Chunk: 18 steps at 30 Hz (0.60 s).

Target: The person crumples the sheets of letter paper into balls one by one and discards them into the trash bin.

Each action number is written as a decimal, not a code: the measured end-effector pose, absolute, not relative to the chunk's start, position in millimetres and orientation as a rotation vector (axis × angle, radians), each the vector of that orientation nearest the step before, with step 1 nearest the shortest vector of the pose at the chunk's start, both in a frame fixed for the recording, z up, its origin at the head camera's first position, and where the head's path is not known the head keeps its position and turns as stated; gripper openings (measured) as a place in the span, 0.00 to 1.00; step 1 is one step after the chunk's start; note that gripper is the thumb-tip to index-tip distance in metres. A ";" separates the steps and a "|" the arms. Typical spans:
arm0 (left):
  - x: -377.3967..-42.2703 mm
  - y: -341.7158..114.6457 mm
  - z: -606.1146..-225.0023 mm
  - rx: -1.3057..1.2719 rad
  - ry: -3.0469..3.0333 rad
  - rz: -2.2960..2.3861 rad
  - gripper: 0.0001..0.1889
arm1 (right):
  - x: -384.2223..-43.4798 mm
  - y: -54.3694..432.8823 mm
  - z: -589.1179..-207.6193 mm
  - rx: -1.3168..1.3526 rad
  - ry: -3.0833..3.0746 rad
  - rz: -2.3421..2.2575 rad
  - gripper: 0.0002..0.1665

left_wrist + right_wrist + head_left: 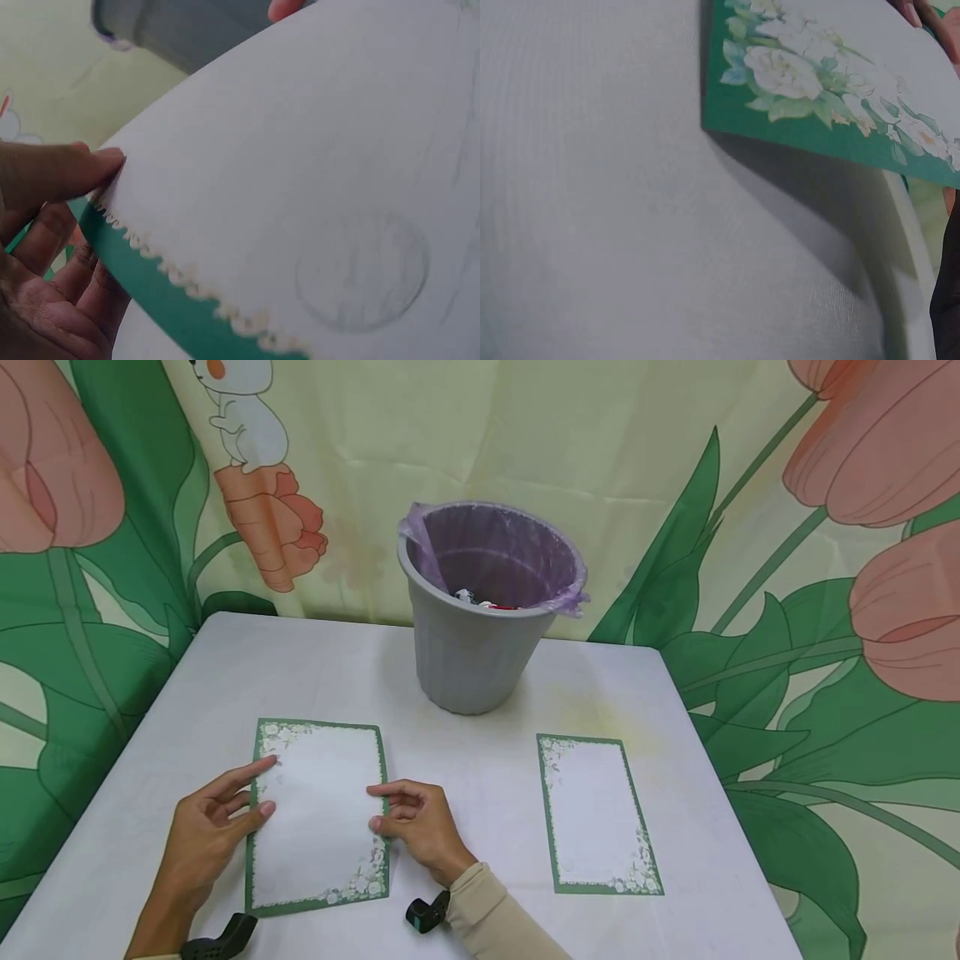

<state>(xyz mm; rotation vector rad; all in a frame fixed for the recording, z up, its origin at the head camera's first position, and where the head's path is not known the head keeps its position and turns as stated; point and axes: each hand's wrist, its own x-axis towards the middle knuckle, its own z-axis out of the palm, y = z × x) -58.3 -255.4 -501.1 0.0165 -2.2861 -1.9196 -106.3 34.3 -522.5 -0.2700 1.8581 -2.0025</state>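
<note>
A sheet of white paper (318,852) with a green border and white flowers in two corners is held between both hands. My left hand (202,835) pinches its left edge, the thumb on the front. In the left wrist view this left hand (52,255) has other fingers behind the paper (247,172), where a faint grey circle shows. The right hand (423,827) pinches the right edge. From the right wrist, the flowered corner of the paper (787,82) stands raised over the table, casting a shadow.
A similar bordered sheet (596,810) lies on the right side of the white table (480,752). At the back stands a grey bin (476,660) with a purple liner (506,543) and some crumpled bits inside. A printed curtain (495,435) hangs behind.
</note>
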 end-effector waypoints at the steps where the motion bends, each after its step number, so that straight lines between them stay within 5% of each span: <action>1: -58.8 -254.3 -500.9 0.021 -2.305 -1.896 0.32 | -107.0 35.5 -522.1 -0.273 1.863 -2.003 0.23; 18: -74.9 -222.1 -507.9 0.199 -2.443 -1.746 0.29 | -115.0 66.1 -518.2 -0.257 1.958 -1.995 0.18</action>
